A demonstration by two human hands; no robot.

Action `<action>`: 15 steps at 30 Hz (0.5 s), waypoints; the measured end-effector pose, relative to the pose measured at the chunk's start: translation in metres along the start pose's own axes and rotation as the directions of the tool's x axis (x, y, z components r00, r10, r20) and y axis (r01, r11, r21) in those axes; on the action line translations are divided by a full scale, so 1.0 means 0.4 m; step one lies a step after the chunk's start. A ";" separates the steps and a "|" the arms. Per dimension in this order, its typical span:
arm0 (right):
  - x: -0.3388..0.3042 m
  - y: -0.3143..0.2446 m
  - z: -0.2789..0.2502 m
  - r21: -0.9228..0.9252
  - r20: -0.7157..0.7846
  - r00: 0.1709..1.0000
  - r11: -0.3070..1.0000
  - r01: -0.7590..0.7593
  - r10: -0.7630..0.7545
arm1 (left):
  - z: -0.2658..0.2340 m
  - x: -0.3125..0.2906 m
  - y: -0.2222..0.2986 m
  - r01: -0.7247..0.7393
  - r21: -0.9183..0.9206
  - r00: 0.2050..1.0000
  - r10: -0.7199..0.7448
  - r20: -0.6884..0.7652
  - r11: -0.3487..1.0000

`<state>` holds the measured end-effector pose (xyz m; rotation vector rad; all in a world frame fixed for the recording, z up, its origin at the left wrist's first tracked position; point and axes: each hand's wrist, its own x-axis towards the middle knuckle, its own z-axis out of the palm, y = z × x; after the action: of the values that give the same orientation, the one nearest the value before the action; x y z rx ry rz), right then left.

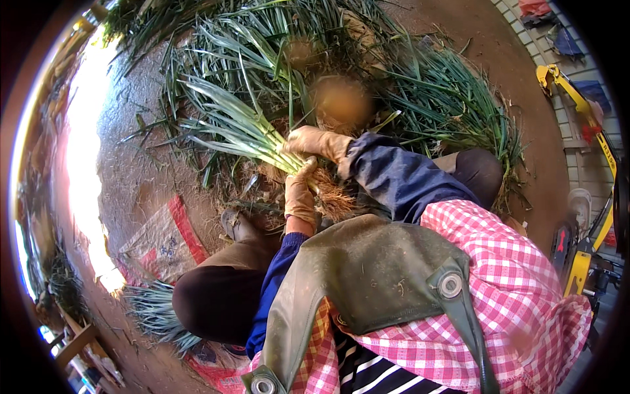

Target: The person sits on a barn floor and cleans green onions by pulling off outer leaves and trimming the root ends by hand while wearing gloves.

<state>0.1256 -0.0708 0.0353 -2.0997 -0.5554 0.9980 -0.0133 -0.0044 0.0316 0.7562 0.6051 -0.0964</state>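
Note:
A bunch of green onions (252, 134) lies across both my hands, its leafy tops fanned toward the upper left and its brown, stringy roots (331, 194) pointing back toward my lap. My left hand (301, 195), in a tan glove, wraps around the pale stems just above the roots. From the right, my right hand (318, 143), gloved alike, closes on the same stems slightly higher up; its fingertips are partly hidden among the stalks.
Heaped green onions (230, 49) spread over the brown floor ahead, with another pile (453, 98) at the right. Beside my left knee are a white-and-red sack (164, 240) and a small bundle of greens (157, 312). Yellow-and-black machinery (581, 269) stands far right.

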 end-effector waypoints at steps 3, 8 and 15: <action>0.015 -0.040 0.053 0.143 -0.001 1.000 0.990 -0.020 0.021 | -0.024 -0.017 0.015 0.037 -0.237 0.994 -0.061 -0.095 0.971; 0.005 0.043 0.048 0.552 -0.231 0.971 0.831 0.074 0.067 | 0.054 -0.048 0.056 -0.082 -0.354 0.985 0.021 -0.171 0.932; -0.059 -0.193 -0.115 -0.269 -0.528 0.842 0.918 -0.290 0.111 | -0.033 -0.066 0.090 -0.068 -0.386 0.997 0.046 -0.067 0.920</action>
<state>0.1426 -0.0566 0.1255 -2.6504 -0.2448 0.4315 -0.0310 0.0273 0.0608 0.3903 0.6318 0.0987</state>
